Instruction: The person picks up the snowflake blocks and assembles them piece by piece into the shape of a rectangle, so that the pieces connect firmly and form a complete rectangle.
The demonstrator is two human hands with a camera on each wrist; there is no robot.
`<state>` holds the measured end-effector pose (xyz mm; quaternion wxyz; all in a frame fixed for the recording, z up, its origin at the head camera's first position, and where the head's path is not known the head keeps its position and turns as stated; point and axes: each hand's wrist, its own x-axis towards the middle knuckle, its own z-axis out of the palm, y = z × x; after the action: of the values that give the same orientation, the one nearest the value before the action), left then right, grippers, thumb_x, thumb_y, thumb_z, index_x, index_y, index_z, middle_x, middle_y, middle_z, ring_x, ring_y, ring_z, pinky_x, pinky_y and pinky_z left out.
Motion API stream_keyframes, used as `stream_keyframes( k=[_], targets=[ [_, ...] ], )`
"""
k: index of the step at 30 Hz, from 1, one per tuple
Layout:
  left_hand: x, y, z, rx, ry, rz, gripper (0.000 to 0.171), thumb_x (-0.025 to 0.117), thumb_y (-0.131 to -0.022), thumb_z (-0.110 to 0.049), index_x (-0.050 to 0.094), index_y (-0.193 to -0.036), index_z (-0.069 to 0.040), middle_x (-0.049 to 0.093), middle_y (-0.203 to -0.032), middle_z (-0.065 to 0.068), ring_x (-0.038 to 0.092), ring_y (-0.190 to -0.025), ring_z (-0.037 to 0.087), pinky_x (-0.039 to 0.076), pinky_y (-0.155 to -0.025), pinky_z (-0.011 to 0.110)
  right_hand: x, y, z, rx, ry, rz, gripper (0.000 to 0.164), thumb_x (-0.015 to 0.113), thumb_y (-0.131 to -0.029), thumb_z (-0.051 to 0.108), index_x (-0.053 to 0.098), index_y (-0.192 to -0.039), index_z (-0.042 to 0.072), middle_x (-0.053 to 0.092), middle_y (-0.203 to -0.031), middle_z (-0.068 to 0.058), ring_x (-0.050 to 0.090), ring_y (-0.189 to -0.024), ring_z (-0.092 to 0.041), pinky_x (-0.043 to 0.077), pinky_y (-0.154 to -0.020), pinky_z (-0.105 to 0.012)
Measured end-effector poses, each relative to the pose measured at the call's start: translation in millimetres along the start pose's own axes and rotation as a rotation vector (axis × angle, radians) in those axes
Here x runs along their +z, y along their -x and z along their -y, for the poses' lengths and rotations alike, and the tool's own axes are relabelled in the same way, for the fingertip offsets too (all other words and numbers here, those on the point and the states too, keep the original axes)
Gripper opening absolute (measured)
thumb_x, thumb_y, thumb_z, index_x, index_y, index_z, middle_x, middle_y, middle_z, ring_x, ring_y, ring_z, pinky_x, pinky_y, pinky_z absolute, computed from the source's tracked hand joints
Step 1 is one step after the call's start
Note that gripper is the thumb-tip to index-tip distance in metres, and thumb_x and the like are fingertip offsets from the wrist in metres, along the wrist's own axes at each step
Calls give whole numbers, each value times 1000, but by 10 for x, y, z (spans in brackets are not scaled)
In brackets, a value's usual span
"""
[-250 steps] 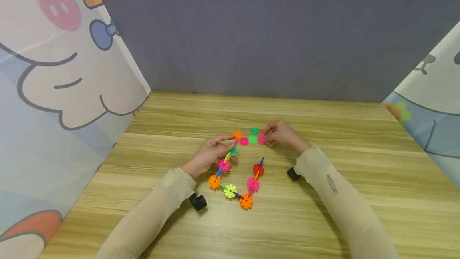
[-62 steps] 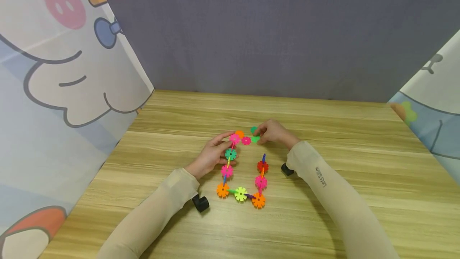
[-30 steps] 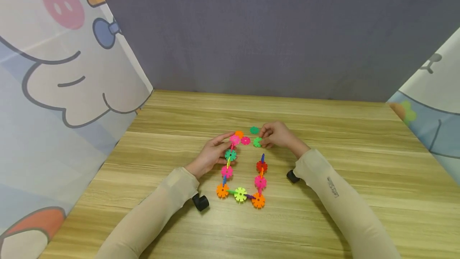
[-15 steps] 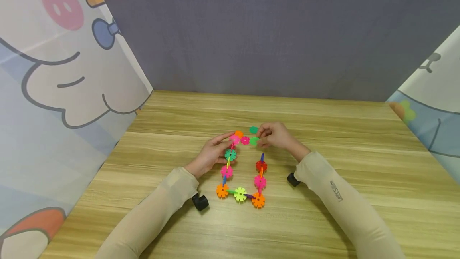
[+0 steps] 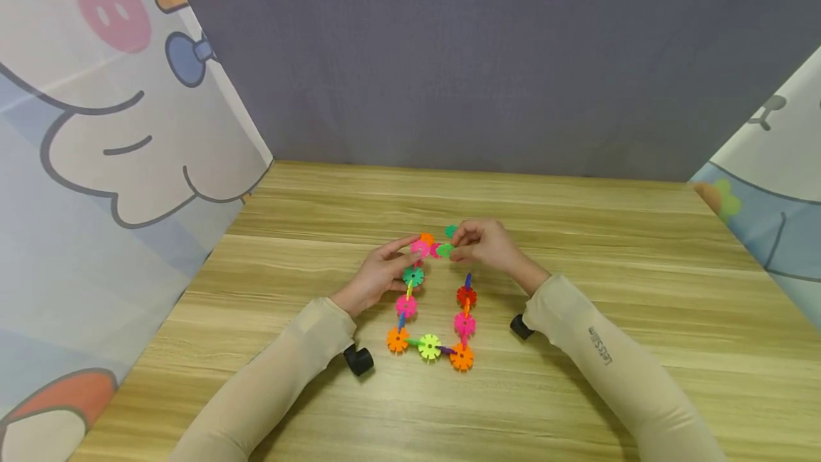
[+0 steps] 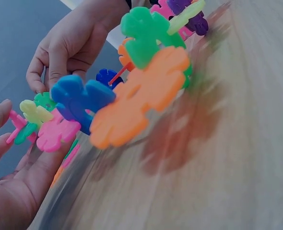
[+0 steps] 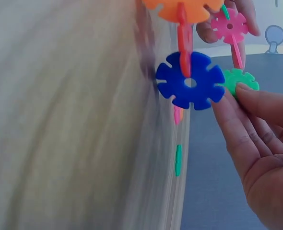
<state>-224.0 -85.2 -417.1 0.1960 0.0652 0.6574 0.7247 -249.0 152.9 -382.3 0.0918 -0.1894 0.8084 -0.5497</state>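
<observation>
A chain of colourful slotted flower discs forms an open U, its bottom formed by an orange disc (image 5: 398, 339), a yellow-green disc (image 5: 429, 346) and another orange disc (image 5: 462, 356). My left hand (image 5: 378, 274) pinches the pink disc (image 5: 420, 249) at the chain's upper left end. Between the thumb and fingers of my right hand (image 5: 490, 244) is a bright green disc (image 7: 242, 78), held close to that pink disc. In the right wrist view the two seem near contact; whether they touch, I cannot tell. A blue disc (image 7: 190, 81) ends the chain's right side.
Loose discs lie beyond the hands: an orange one (image 5: 427, 239), a magenta one (image 5: 435, 251) and a dark green one (image 5: 451, 231). The wooden table (image 5: 577, 391) meets a grey panel (image 5: 481, 70) at the back, with cartoon-printed sheets (image 5: 160, 141) at the sides.
My right hand placed a pink disc at the chain's upper left end, then picked up the bright green disc. Over the last second it moved left with that disc. My left hand stayed put.
</observation>
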Motion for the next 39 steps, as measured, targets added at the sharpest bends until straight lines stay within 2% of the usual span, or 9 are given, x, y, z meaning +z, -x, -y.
stream_keyframes(
  k=[9, 12, 21, 25, 29, 33, 36, 39],
  targets=[
    [22, -10, -3, -6, -3, 1, 50, 55, -103, -13, 43, -151, -11, 62, -122, 26, 64, -71, 9, 60, -73, 34, 54, 41, 12, -55, -60, 11, 9, 73, -86, -6, 67, -92, -7, 69, -83, -19, 68, -84, -46, 60, -73, -46],
    [20, -15, 7, -4, 2, 7, 50, 55, -103, -13, 43, -151, -11, 61, -124, 27, 65, -71, 9, 60, -73, 35, 77, 46, 10, -61, -70, 10, 8, 73, -87, -6, 67, -92, -6, 69, -84, -18, 69, -84, -45, 60, -73, -46],
    [8, -26, 35, -2, 0, 23, 51, 55, -104, -14, 41, -152, -9, 64, -119, 21, 64, -71, 9, 58, -65, 25, 150, 58, -24, -111, -18, -35, 8, 73, -87, -6, 67, -92, -6, 68, -83, -17, 69, -80, -41, 61, -71, -41],
    [8, -19, 29, -7, -13, 21, 50, 54, -104, -13, 41, -152, -9, 66, -116, 18, 65, -73, 8, 57, -67, 24, 164, 67, -20, -125, 23, -31, 9, 73, -87, -5, 67, -94, -4, 69, -84, -16, 69, -79, -39, 61, -71, -37],
    [10, -1, 11, -9, -28, 25, 49, 53, -104, -12, 41, -152, -8, 64, -122, 22, 67, -78, 9, 57, -71, 25, 163, 76, -12, -143, 66, -15, 10, 74, -87, -5, 69, -95, -3, 71, -86, -15, 70, -79, -37, 61, -71, -35],
    [25, 3, -1, -7, -45, 19, 48, 53, -104, -10, 41, -151, -6, 66, -110, 15, 65, -80, 10, 58, -74, 27, 164, 87, 7, -182, 107, -5, 7, 73, -86, -6, 69, -90, -2, 71, -85, -14, 71, -76, -35, 61, -68, -36],
    [38, -6, 1, -13, -55, 10, 48, 53, -104, -9, 42, -150, -5, 62, -100, 6, 63, -79, 10, 57, -75, 28, 169, 91, 23, -198, 125, 0, 8, 74, -85, -7, 69, -86, -1, 71, -83, -13, 71, -75, -33, 61, -67, -35],
    [52, -14, 1, -20, -62, 6, 48, 53, -104, -10, 42, -150, -4, 60, -98, 6, 62, -80, 10, 58, -78, 31, 171, 91, 31, -201, 143, 5, 9, 74, -85, -8, 69, -84, -1, 71, -82, -12, 71, -74, -30, 60, -66, -32]
  ],
)
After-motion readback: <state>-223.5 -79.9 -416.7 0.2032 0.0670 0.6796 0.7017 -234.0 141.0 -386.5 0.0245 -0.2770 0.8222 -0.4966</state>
